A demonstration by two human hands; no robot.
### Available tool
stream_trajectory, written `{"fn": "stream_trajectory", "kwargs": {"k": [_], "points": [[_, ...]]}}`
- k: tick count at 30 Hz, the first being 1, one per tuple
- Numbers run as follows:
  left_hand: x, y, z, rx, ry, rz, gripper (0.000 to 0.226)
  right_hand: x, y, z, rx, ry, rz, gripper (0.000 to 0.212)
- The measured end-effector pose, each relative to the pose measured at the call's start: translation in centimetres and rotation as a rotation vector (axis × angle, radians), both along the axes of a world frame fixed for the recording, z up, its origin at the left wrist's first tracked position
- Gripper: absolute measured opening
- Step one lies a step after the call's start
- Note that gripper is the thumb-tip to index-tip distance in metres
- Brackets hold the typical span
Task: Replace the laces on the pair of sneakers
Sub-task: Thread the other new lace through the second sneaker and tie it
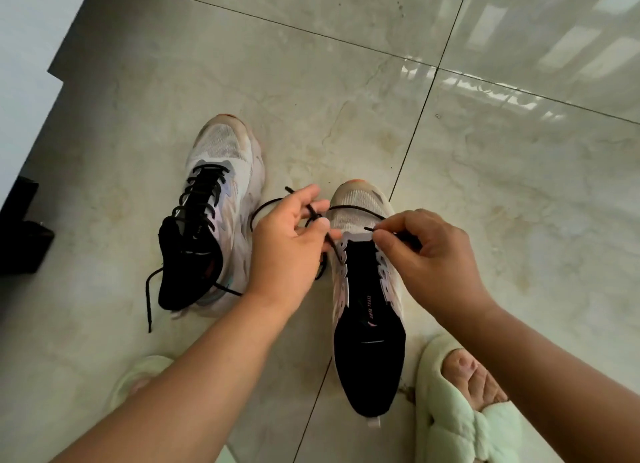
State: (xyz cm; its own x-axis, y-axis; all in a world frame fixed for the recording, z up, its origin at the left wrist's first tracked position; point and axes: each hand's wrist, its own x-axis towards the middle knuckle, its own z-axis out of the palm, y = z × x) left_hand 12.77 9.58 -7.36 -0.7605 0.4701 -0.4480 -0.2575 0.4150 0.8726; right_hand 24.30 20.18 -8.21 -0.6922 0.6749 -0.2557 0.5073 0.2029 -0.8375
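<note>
Two white mesh sneakers with black tongues stand on the tiled floor. The left sneaker is laced with a black lace, its loose ends trailing on the floor. The right sneaker has open eyelets and only a black lace across its lowest row. My left hand pinches one end of that lace above the shoe's left side. My right hand pinches the other end over the right eyelets.
My feet in pale green fluffy slippers sit near the bottom edge, one right beside the right sneaker's heel. A black object stands at the left edge by a white wall. Glossy floor tiles stretch away ahead and right.
</note>
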Motion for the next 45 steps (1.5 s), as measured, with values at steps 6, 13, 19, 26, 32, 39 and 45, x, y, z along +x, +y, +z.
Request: {"fn": "stream_trajectory", "kwargs": {"k": [6, 13, 19, 26, 32, 39, 45], "points": [[0.1, 0.2, -0.8, 0.041, 0.079, 0.047, 0.043, -1.5, -0.3, -0.1, 0.011, -0.079, 0.094, 0.009], [0.6, -0.2, -2.0, 0.056, 0.23, 0.059, 0.047, -1.7, -0.6, 0.0, 0.128, -0.23, 0.203, 0.005], [1.1, 0.1, -2.4, 0.111, 0.282, 0.083, 0.042, -2.3, -1.2, -0.4, 0.097, -0.127, 0.173, 0.011], [1.7, -0.2, -2.2, 0.119, 0.133, 0.205, 0.037, -2.9, -0.9, -1.2, 0.159, -0.104, 0.162, 0.01], [2.5, -0.5, -2.4, 0.048, -0.121, 0.115, 0.015, -2.8, -0.8, -1.1, 0.12, -0.081, 0.171, 0.018], [1.5, -0.8, -2.6, 0.027, -0.047, 0.116, 0.023, -1.6, -0.6, -0.9, 0.062, -0.18, 0.083, 0.007], [1.7, -0.7, -2.9, 0.021, -0.039, 0.122, 0.016, -1.9, -1.4, -0.9, 0.111, -0.209, 0.089, 0.01]]}}
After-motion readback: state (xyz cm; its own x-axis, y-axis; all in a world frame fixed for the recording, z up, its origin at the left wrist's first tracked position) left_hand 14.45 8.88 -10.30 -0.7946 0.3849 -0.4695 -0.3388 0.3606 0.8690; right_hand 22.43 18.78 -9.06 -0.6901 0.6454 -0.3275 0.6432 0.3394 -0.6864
